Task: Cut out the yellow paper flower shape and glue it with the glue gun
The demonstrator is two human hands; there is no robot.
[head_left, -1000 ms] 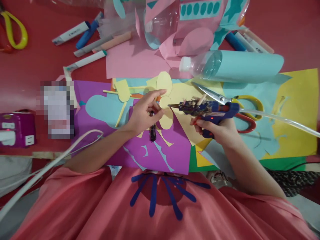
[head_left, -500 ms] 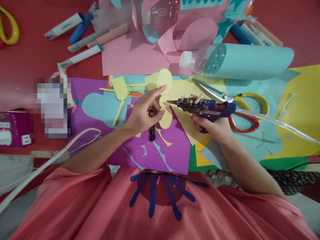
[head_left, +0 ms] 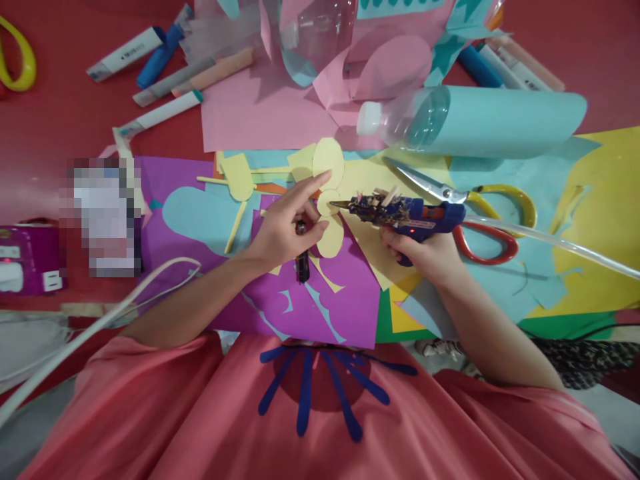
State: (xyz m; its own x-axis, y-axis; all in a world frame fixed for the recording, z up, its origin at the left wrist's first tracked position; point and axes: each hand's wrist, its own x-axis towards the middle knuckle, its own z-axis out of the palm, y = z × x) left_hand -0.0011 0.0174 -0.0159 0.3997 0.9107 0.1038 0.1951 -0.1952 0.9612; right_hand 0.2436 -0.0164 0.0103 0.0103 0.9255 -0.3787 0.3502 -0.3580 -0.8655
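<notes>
Right hand [head_left: 425, 257]: grip closed round the handle of a blue glue gun [head_left: 415, 217], nozzle pointing to 9 o'clock; over the last second the tip has crept leftward and now touches, or nearly touches, the small yellow paper petals [head_left: 327, 200]. Left hand [head_left: 285, 230]: fingers curled on a dark stick-like item [head_left: 303, 263], forefinger stretched to 1 o'clock, pinning the petal cluster as before; judged to be steadying it for glue. Clear glue stick [head_left: 550, 237] trails to 3 o'clock. Scissors [head_left: 480, 213] lie just behind the gun. At 12 o'clock, a plastic bottle [head_left: 415, 120] wrapped in teal paper. Purple paper sheet [head_left: 350, 293] covers the surface [head_left: 65, 127] beneath; markers [head_left: 165, 113] at 10 o'clock.
</notes>
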